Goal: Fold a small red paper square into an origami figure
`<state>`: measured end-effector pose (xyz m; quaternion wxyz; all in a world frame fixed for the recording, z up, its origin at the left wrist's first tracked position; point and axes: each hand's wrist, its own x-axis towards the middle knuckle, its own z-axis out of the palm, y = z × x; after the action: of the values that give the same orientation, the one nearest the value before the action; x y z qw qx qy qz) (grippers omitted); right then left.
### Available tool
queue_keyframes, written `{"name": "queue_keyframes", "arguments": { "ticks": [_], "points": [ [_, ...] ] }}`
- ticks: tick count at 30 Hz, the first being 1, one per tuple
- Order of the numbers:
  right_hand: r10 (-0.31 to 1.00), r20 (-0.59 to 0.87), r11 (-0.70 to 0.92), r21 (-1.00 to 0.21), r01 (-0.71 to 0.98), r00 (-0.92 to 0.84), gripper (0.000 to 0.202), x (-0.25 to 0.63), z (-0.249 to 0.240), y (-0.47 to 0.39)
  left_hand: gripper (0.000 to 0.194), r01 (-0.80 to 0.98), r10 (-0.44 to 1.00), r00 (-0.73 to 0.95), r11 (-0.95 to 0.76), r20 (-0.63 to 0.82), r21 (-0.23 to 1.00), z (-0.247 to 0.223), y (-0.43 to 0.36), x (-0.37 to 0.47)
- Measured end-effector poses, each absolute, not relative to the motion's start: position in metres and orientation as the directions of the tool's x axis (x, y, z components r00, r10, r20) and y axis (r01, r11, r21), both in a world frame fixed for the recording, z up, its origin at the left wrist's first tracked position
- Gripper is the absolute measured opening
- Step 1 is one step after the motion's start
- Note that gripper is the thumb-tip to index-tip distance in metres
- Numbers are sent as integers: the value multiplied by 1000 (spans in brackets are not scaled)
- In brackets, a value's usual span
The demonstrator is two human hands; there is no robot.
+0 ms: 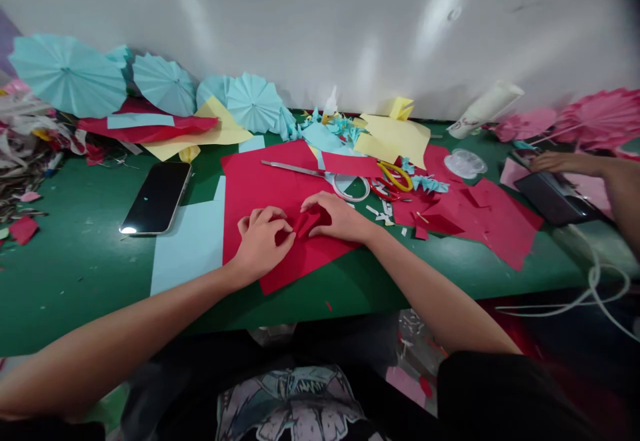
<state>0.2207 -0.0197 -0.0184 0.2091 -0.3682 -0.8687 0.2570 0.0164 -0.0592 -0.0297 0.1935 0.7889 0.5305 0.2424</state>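
Note:
A small folded piece of red paper (306,222) is held between my two hands, just over a large red sheet (280,184). My left hand (263,241) pinches its left edge between thumb and forefinger. From the other side, my right hand (337,217) curls its fingers and thumb around the piece. Behind the hands lie scissors with red and yellow handles (395,177), their blades on the red sheet, and a roll of white tape (351,187). Part of a light blue sheet (190,247) sticks out from under the red one.
A phone (157,197) lies at the left. Pleated blue paper fans (67,74) line the wall, with yellow paper (395,137) and blue scraps nearby. More red paper (500,221) spreads to the right. At far right, another person's hand (563,162) is near a dark device (553,197) and a white cable (595,274).

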Motion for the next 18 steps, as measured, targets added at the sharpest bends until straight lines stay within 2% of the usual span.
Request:
{"name": "queue_keyframes", "arguments": {
  "ticks": [3,5,9,11,14,18],
  "points": [
    [748,192,600,-604,525,-635,35,220,-18,-20,8,723,938,303,-340,167,601,-29,-59,17],
    [769,230,587,-624,516,-596,37,218,-19,-21,7,703,943,291,-326,162,632,-28,-58,17],
    [868,341,488,-718,496,-360,62,208,-24,-23,7,620,958,247,-272,146,736,-27,-54,15],
    [910,339,411,-815,408,-239,68,198,-28,-26,10,545,962,238,-246,134,802,-27,-51,13],
    [942,327,336,-913,233,-77,56,181,-32,-33,14,416,965,235,-210,119,885,-28,-47,13],
    [938,347,339,-924,178,12,39,167,-28,-40,17,295,967,229,-175,108,940,-30,-45,13]
  ]
}}
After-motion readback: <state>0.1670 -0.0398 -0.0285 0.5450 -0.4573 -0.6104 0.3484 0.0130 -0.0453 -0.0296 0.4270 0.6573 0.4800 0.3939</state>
